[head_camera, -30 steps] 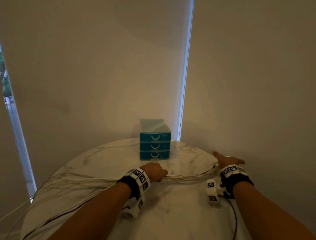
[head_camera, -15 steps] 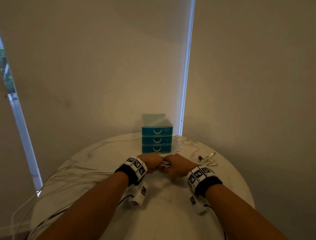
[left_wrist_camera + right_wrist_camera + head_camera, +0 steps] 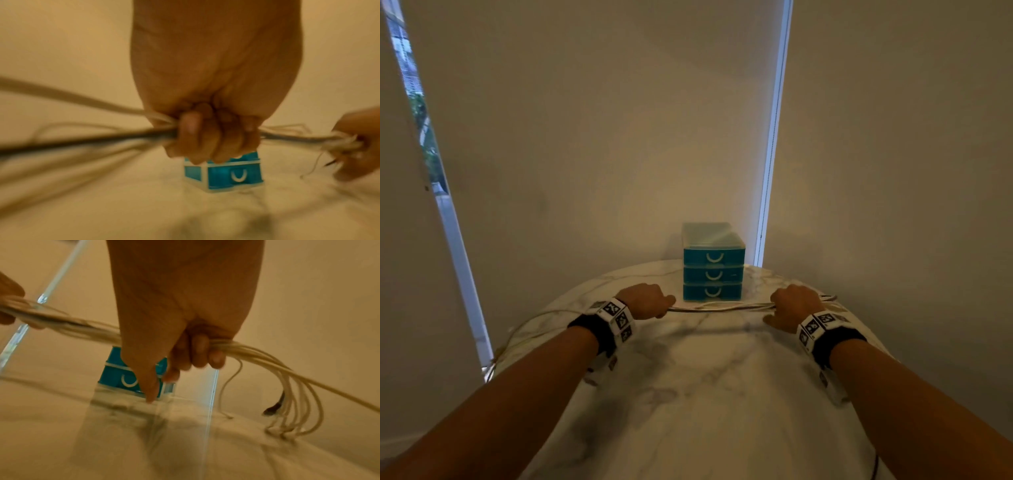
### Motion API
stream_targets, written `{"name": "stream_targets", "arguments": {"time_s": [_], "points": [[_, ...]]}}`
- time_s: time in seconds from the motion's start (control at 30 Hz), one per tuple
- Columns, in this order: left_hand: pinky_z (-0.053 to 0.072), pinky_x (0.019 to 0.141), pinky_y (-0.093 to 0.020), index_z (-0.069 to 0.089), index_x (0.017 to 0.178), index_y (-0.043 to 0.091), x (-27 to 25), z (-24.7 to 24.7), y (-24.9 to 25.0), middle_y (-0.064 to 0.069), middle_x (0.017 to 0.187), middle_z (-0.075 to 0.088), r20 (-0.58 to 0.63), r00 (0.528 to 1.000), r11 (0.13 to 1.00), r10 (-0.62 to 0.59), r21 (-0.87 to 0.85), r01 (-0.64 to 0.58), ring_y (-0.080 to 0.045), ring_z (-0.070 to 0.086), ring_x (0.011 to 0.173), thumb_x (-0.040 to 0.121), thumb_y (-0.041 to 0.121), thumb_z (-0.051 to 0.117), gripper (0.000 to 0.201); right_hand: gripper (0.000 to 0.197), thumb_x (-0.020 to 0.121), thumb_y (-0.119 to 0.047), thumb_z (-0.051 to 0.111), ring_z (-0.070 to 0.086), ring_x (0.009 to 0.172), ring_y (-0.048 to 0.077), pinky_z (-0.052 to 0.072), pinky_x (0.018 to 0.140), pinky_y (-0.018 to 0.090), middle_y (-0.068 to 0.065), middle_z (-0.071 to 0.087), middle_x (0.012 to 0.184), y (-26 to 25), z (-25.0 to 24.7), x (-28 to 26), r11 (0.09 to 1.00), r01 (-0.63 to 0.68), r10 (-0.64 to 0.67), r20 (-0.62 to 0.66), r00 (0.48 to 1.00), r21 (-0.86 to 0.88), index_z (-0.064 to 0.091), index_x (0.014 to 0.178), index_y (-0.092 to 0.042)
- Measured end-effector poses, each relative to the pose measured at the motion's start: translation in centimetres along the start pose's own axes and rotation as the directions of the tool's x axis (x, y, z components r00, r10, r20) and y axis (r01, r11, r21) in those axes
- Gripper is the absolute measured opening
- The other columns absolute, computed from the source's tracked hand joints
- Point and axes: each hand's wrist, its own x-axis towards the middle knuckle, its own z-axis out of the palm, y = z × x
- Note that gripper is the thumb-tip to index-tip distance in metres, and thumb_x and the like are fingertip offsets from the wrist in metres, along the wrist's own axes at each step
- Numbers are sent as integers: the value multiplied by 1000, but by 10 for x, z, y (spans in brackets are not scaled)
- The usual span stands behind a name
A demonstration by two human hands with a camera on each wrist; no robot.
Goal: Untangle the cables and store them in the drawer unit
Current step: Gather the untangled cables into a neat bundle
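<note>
A bundle of several white cables (image 3: 719,306) with one dark cable stretches between my two hands, just above the marble table (image 3: 705,394). My left hand (image 3: 650,303) grips the bundle in a fist (image 3: 207,138). My right hand (image 3: 792,306) holds the bundle with curled fingers (image 3: 197,352), thumb pointing down. Loose cable ends (image 3: 287,402) hang past the right hand. The rest of the bundle (image 3: 534,325) trails left over the table's edge. A blue three-drawer unit (image 3: 712,262) stands behind the cables, all drawers closed.
The round table stands close to beige roller blinds (image 3: 602,137) with a bright window gap (image 3: 770,154) behind the drawer unit. Marked bands with cameras sit on both wrists (image 3: 616,317).
My hands were together on the bundle half a second ago; they have pulled apart, the right sliding rightward along the cables. The stretch between them is now taut.
</note>
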Motion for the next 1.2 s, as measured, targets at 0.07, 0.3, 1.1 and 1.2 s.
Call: {"name": "stream_targets", "arguments": {"time_s": [0.07,0.3,1.1,1.2], "points": [[40,77,-35,55,76,23,4,8,9,-6,91,58,12,1000,999,5,36,-5,-22,51,76,92,54,30,43,73,85,-81,52,62,120,31,49,105,41,6,65,132,-2,13,1,999,-25,20,189,982,24,63,130,-24],[40,75,-33,57,78,13,22,23,18,-6,85,55,-31,999,997,31,-67,-33,-23,52,75,107,30,41,37,123,77,-62,85,25,156,36,23,129,56,9,23,172,-69,-16,-10,847,295,-333,8,943,443,13,168,-24],[41,79,-37,47,71,19,-21,-17,-56,-8,86,52,-127,991,999,-29,-22,26,-28,52,84,111,32,37,44,64,86,-54,64,50,132,34,38,117,52,7,55,143,-77,1,-1,996,93,-89,164,982,-17,56,141,-21],[37,75,-33,52,75,13,-15,-14,-55,-11,88,54,-137,990,998,-19,-54,12,-23,49,75,110,31,37,43,118,77,-63,83,22,157,38,14,130,58,10,23,170,-114,-21,-3,934,235,-272,110,956,271,20,166,-20]]}}
